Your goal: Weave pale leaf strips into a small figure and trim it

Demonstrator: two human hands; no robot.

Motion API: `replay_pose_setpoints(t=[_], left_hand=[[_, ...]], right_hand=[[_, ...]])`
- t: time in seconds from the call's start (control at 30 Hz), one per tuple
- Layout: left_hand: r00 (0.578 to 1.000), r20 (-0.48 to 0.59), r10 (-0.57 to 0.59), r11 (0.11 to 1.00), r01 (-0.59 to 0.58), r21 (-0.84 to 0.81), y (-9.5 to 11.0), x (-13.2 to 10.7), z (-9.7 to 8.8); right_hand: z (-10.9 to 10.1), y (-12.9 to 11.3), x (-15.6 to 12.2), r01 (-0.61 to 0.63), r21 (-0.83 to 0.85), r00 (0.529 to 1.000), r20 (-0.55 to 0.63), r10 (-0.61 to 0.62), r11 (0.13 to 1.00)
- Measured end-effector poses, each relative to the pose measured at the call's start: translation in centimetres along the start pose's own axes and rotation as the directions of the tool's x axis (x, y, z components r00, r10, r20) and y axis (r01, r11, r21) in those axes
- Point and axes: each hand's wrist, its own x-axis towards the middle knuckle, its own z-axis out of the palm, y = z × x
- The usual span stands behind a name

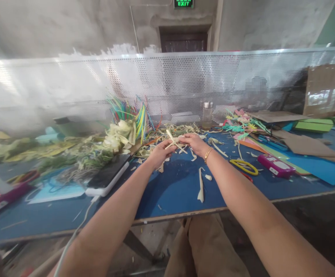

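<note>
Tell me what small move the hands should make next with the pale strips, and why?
Probably fold the loose strip end across and pinch it. Both hands, left hand and right hand, hold crossed pale strips above the blue table, and several ends stick out free, so the piece looks unfinished.

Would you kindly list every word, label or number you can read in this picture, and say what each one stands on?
"EXIT": lit green sign above the dark doorway.
Pink rectangular case on the blue table: white label, too small to read.
Pink case at far left: label blurred, unreadable.
Brown cardboard sheet: pale label, blurred, unreadable.
</note>
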Motion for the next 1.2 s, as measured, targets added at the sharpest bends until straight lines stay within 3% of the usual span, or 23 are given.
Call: replay_pose_setpoints(t=[0.23, 0.53, 0.8, 0.97, 1.2], left_hand=[[0.999, -0.034, -0.009, 0.995, 0.013, 0.102, 0.1, 0.2, -0.3], [0.999, 0.046, 0.026, 0.957, -0.038, 0.287, 0.3, -0.2, -0.5], [0.971, 0.145, 0.19, 0.9, -0.231, 0.369, 0.6, 0.2, -1.6], [0.958, 0.107, 0.266, 0.91, -0.286, 0.301, 1.1, 0.1, -1.2], [0.974, 0.068, 0.215, 0.939, -0.226, 0.259, 1.1, -0.1, -1.0]], right_hand=[[-0.6, -0.7, -0.2, -0.02, -0.003, 1.0, 0.02, 0.02, 1.0], [-0.1, 0.0, 0.4, 0.102, -0.042, 0.994, -0.03, -0.104, 0.994], [-0.3, -0.4, 0.4, -0.004, 0.032, 1.0, -0.031, 0.005, 0.999], [-1.2, -0.6, 0.4, -0.08, 0.01, 0.99, -0.113, 0.08, 0.997], [-0.9, -0.9, 0.3, 0.071, -0.214, 0.974, -0.197, -0.114, 0.974]])
